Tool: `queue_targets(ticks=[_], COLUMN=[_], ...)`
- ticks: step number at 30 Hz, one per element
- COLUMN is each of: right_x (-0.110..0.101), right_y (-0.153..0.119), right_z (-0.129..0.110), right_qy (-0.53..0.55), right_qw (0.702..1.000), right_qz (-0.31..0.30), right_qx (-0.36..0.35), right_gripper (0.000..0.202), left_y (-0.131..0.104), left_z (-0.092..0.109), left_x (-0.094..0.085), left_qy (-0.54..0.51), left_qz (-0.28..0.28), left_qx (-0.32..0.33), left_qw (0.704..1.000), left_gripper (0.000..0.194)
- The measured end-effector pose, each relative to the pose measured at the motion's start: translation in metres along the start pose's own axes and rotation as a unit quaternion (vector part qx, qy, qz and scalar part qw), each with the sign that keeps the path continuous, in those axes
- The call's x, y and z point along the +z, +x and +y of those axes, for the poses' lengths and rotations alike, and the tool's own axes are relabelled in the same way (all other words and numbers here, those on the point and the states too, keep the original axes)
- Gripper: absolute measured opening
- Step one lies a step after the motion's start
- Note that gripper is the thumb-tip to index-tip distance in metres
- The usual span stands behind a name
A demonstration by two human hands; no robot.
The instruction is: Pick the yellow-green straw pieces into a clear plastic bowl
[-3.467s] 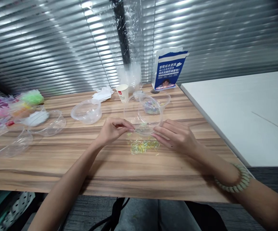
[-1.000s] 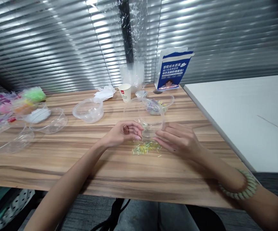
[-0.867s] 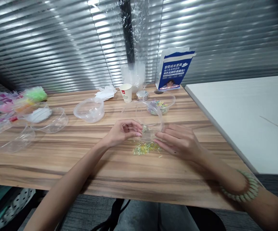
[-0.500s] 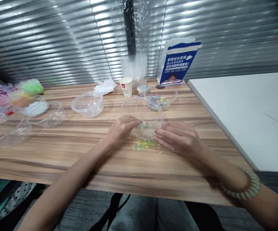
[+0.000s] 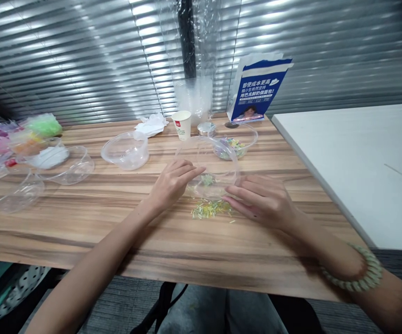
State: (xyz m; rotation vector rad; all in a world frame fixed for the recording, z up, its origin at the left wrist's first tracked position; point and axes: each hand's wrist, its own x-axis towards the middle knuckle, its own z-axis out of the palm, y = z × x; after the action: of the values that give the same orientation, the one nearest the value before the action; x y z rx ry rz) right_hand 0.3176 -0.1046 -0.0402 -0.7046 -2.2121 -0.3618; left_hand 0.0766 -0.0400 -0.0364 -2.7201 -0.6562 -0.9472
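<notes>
The right hand [image 5: 265,197] gripped a clear plastic bowl [image 5: 218,189] between the table's [image 5: 187,253] front and back edges, tilted apparently for access; the left hand's [image 5: 172,182] fingers curved beside it, any grip hidden.

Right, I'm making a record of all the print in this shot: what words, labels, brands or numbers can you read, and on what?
Blue bag, top line: "即使成本更高"
Blue bag, second line: "糕小生依然坚持"
Blue bag, third line: "用巴氏鲜奶做面包!"
Blue bag, the small print under that: too small to read.
Paper cup, red label and green print: too blurred to read.
</notes>
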Motion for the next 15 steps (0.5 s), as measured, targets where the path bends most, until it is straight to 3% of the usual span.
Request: queue_targets(ticks=[4,7,9,12,15], right_x=[-0.002,-0.004,-0.005,-0.006,-0.006], right_y=[0.002,0.002,0.001,0.001,0.001], right_z=[0.001,0.005,0.008,0.011,0.013], right_qy=[-0.021,-0.056,-0.072,-0.088,-0.106], right_qw=[1.0,0.998,0.996,0.993,0.989], right_qz=[0.008,0.029,0.043,0.072,0.091], right_qx=[-0.003,0.005,0.015,0.032,0.043], right_gripper=[0.006,0.006,0.006,0.008,0.01], left_y=[0.003,0.007,0.009,0.012,0.011], left_z=[0.0,0.002,0.002,0.001,-0.001], left_x=[-0.005,-0.014,-0.02,-0.028,-0.029], left_qy=[0.002,0.032,0.023,-0.084,-0.2], left_qz=[0.007,0.057,0.063,-0.038,-0.168], left_qx=[0.017,-0.014,-0.048,-0.095,-0.124], left_qw=[1.0,0.998,0.997,0.991,0.957], left_gripper=[0.032,0.028,0.022,0.016,0.016])
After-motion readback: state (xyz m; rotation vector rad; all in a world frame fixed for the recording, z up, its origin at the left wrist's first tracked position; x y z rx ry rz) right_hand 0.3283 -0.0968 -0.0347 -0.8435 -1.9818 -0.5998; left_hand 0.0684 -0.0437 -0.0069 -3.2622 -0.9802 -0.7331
